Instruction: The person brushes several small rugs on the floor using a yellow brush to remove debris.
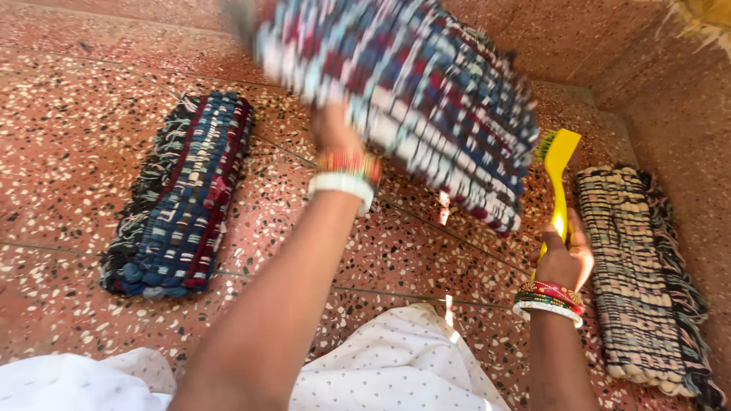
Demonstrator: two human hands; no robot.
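Observation:
My left hand (332, 128) is raised and grips the lower edge of a woven rag mat (411, 84) in blue, red and white. The mat hangs in the air, blurred, and hides most of the fingers. My right hand (565, 261) holds the handle of a yellow scrub brush (558, 169) with green bristles, just below and to the right of the mat. Both wrists carry bangles.
A folded mat (181, 199) in blue, red and black lies on the pink speckled floor (68, 137) at the left. A beige and black woven mat (640, 281) lies at the right, by a low wall. White dotted cloth (396, 365) covers my lap.

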